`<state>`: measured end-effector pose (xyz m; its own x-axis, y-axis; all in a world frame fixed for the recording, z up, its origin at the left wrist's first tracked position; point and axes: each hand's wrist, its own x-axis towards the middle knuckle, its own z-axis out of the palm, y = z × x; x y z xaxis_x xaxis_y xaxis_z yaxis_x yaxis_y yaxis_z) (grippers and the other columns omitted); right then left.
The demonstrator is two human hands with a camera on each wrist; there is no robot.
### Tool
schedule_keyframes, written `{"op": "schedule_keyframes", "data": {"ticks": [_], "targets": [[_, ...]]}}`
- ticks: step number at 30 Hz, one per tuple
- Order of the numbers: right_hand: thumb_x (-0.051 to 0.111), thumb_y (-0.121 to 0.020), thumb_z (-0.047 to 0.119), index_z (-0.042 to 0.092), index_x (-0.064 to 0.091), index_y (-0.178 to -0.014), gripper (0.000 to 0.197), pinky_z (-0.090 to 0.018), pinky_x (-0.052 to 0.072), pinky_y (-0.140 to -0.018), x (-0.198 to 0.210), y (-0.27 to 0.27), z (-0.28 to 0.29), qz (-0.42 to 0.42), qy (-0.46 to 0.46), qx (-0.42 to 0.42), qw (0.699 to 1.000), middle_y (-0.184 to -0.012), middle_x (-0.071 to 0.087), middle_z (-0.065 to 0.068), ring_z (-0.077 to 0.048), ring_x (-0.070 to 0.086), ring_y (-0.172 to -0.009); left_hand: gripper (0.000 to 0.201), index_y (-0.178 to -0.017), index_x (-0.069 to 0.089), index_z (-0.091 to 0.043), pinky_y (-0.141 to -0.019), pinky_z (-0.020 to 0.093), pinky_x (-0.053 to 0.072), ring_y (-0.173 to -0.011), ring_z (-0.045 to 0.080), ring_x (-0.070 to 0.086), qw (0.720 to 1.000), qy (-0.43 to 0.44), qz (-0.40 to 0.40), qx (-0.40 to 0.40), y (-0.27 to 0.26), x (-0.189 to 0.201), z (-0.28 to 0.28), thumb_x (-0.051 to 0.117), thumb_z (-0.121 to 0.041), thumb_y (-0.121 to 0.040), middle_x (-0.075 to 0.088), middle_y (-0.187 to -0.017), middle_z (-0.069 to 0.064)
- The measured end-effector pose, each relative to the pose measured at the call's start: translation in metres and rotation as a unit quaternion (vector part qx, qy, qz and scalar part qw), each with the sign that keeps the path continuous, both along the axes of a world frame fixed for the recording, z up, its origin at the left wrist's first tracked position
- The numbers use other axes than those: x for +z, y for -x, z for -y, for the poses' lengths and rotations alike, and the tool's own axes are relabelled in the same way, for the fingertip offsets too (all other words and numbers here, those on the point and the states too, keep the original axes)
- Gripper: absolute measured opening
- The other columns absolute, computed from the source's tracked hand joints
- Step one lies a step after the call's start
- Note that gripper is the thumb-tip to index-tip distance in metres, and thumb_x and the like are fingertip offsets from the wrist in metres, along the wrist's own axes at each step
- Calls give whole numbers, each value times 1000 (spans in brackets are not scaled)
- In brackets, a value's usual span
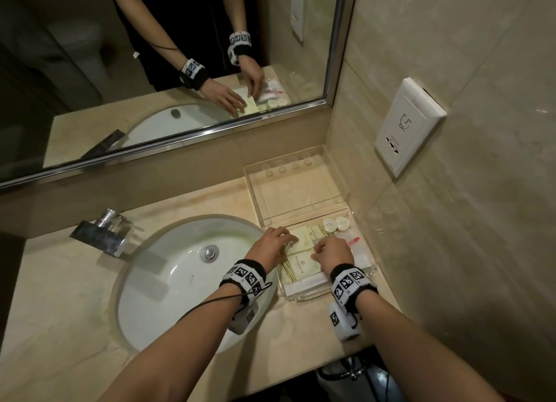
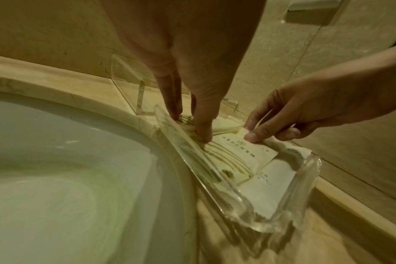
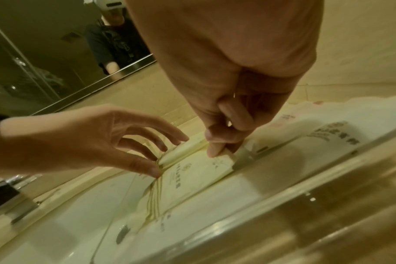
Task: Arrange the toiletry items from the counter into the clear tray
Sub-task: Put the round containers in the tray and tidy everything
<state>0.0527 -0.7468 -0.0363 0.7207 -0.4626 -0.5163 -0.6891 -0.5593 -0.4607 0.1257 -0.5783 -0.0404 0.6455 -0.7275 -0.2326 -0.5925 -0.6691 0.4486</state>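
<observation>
The clear tray (image 1: 301, 297) sits on the counter right of the sink, its near rim (image 2: 283, 226) thick and glassy. Inside lie cream packets with gold stripes (image 1: 301, 266), another packet (image 1: 302, 239) behind, two round white caps (image 1: 335, 224) and a clear bag (image 1: 359, 252). My left hand (image 1: 273, 245) reaches down with its fingertips (image 2: 203, 137) pressing on the packets' striped left ends. My right hand (image 1: 332, 252) pinches the right end of the front cream packet (image 3: 197, 171) between thumb and forefinger (image 3: 215, 151). A white sachet (image 2: 267, 187) lies under it.
A second clear acrylic box (image 1: 301, 187) stands just behind the tray against the back ledge. The white sink (image 1: 180, 281) and chrome faucet (image 1: 102, 236) are to the left. The tiled wall with a socket plate (image 1: 409, 124) closes the right side. A mirror (image 1: 150, 55) is above.
</observation>
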Motion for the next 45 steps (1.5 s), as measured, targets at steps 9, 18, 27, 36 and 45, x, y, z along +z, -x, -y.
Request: {"op": "schedule_keyframes", "data": {"ticks": [9, 18, 27, 36, 45], "targets": [[73, -83, 27, 18, 59, -88, 17, -31, 51, -70, 14, 13, 15, 49, 45, -28, 997, -88, 67, -3, -23, 64, -79, 49, -126, 56, -26, -93, 40, 48, -119, 20, 44, 1000, 20, 16, 0, 2, -4, 4, 72, -26, -80, 51, -130, -1], [73, -82, 39, 9, 48, -132, 63, -46, 52, -92, -11, 26, 42, 34, 101, -17, 994, -129, 46, -13, -32, 55, -113, 68, -138, 45, -25, -112, 39, 34, -135, 25, 35, 998, 12, 55, 1, 31, -13, 27, 72, -42, -77, 42, -146, 0], [67, -86, 44, 7, 49, -129, 59, -41, 50, -93, -15, 27, 34, 36, 94, -7, 995, -128, 48, -14, -30, 54, -116, 69, -138, 45, -26, -111, 41, 35, -134, 25, 36, 998, -9, 66, 0, 31, -17, 30, 72, -44, -77, 43, -145, 0], [64, -87, 49, 4, 52, -124, 60, -39, 48, -97, -16, 28, 39, 28, 141, 6, 990, -126, 50, -15, -30, 53, -114, 72, -142, 40, -23, -116, 39, 27, -139, 26, 30, 998, -18, 60, -4, 31, -16, 28, 69, -43, -80, 37, -150, 1], [72, -83, 33, 22, 59, -127, 47, -42, 49, -93, -14, 34, 36, 134, 163, 57, 976, -127, 51, -4, -25, 49, -112, 48, -146, 34, -18, -116, 37, 27, -139, 28, 32, 996, -4, 89, 18, 33, -21, 16, 29, -37, -102, 37, -152, 4]]}}
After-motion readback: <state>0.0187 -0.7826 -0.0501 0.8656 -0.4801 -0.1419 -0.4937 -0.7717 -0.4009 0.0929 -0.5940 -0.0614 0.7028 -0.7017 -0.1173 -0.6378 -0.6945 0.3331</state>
